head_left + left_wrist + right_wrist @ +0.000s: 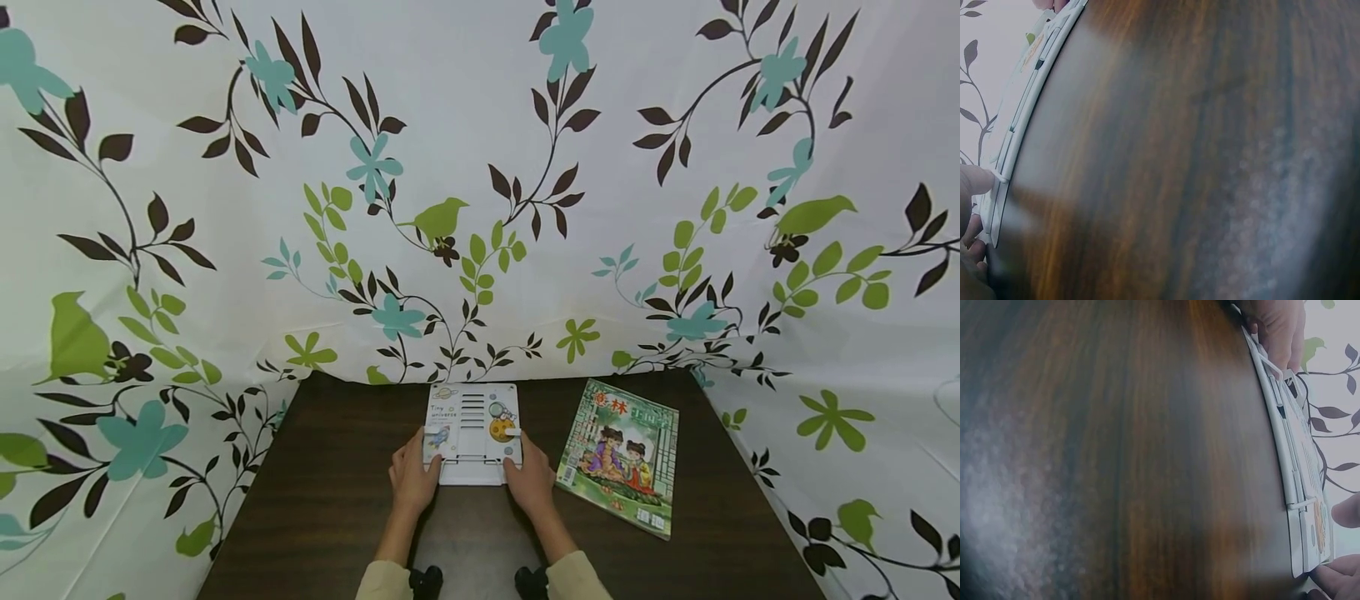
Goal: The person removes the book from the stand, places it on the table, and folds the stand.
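Observation:
A white book stand printed "Tiny universe", with slots, a rocket and planets, lies folded on the dark table in front of me. My left hand grips its left edge, and my right hand holds the right edge. In the left wrist view the stand shows edge-on, thin and close to the table, with the left thumb by a wire clip. The right wrist view shows the stand from its near edge, the right thumb above and fingers lower at its corner.
To the right of the stand lies a magazine with two cartoon children on its green cover, set at a slant. The dark wooden table ends at a white cloth patterned with leaves and birds, which hangs behind and at both sides.

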